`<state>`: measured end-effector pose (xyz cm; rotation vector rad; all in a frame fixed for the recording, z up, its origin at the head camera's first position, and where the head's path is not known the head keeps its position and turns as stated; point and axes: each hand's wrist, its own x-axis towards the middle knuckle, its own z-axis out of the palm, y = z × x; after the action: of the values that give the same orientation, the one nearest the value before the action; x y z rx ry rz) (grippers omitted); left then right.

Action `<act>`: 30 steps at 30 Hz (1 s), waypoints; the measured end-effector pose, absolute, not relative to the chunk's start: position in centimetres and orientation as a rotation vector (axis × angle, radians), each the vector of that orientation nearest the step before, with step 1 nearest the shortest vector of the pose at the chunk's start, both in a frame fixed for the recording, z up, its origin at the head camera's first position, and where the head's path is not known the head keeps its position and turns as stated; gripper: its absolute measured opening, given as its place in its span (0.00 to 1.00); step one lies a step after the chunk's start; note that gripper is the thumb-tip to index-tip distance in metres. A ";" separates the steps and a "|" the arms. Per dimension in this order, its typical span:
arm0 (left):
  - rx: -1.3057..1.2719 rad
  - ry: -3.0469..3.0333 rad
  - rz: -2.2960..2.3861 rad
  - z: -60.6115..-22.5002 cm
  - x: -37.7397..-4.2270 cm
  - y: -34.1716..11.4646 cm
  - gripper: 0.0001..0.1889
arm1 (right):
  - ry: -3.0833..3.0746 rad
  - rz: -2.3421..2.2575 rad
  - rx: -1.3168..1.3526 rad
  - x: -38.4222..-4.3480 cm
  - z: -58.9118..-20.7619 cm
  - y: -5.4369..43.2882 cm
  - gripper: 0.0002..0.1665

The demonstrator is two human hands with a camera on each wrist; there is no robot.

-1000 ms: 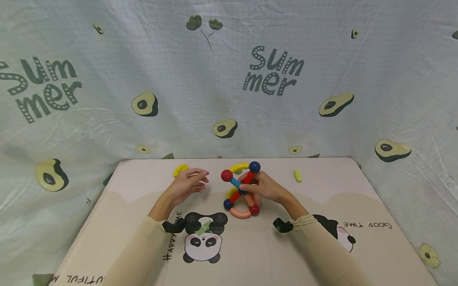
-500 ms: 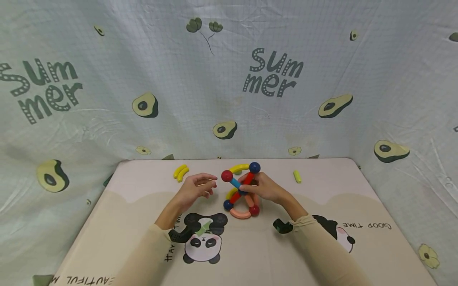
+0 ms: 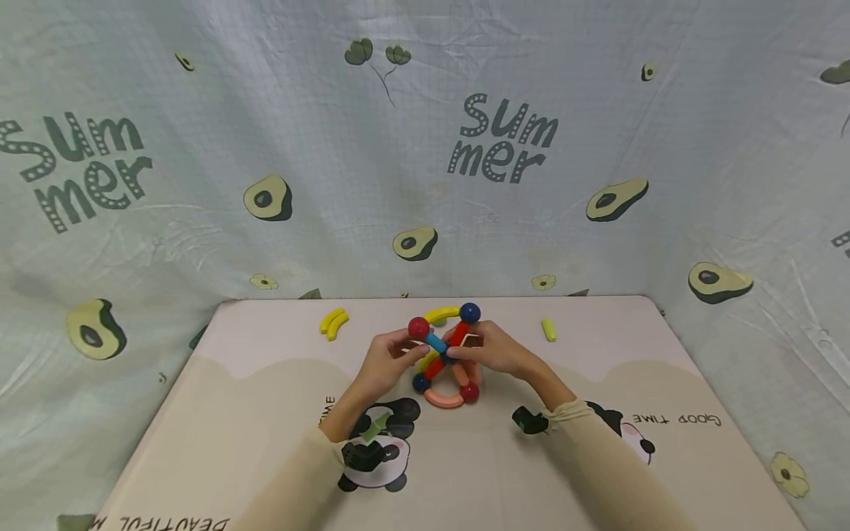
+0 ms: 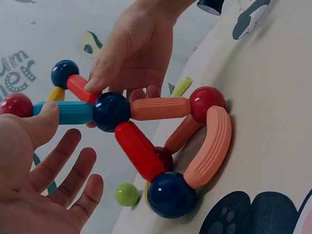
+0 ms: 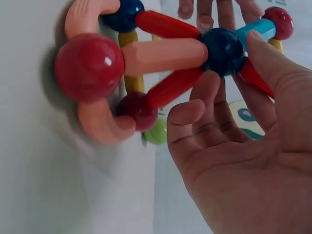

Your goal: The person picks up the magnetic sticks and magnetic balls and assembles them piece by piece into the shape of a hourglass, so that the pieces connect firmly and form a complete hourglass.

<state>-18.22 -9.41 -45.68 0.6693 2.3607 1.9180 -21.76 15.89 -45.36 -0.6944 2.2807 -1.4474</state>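
Observation:
A toy structure of magnetic balls and sticks [image 3: 443,399] stands on the table between both hands. Its base has curved pink sticks and balls; straight sticks rise to a dark blue ball [image 4: 111,112] in the middle. My left hand [image 3: 384,366] pinches the light blue stick [image 4: 75,113] near the upper red ball [image 3: 418,328], thumb in front, index finger hidden behind, other fingers spread. From the other side my right hand [image 3: 501,349] grips the structure around the middle ball and the upper red stick [image 5: 257,78]. A yellow curved stick [image 3: 441,314] joins the top balls.
Two yellow curved sticks [image 3: 334,324] lie at the back left of the table [image 3: 265,442]. A short yellow-green stick [image 3: 548,330] lies back right. Behind the structure is a green ball [image 4: 127,194]. A printed cloth [image 3: 365,147] hangs behind the table.
My left hand has moved right from beside the yellow curved sticks to the structure and now pinches its light blue stick. My right hand keeps its grip, and the structure stays in place.

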 end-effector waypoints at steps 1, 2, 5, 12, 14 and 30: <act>0.671 2.369 1.921 -45.7 -18.2 -9.2 0.16 | 2.290 -1.426 -0.707 -21.7 -45.3 16.2 0.18; 0.678 2.378 1.917 -45.8 -18.3 -9.0 0.17 | 2.304 -1.405 -0.724 -21.7 -45.3 16.5 0.18; 0.713 2.407 1.860 -45.7 -18.4 -8.5 0.17 | 2.351 -1.336 -0.764 -21.8 -45.2 18.1 0.18; 0.833 2.352 1.696 -45.8 -19.5 -8.4 0.21 | 2.501 -1.307 -0.614 -22.6 -45.1 22.9 0.20; 0.857 2.306 1.680 -45.8 -19.9 -8.5 0.21 | 2.586 -1.313 -0.537 -23.0 -45.1 24.3 0.18; 0.848 2.115 1.649 -46.0 -20.8 -8.8 0.23 | 2.934 -0.968 0.136 -24.9 -47.4 30.1 0.22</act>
<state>-20.78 -8.81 -46.04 0.8480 2.1153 1.6493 -24.87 30.13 -47.37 0.1361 2.9338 -0.9678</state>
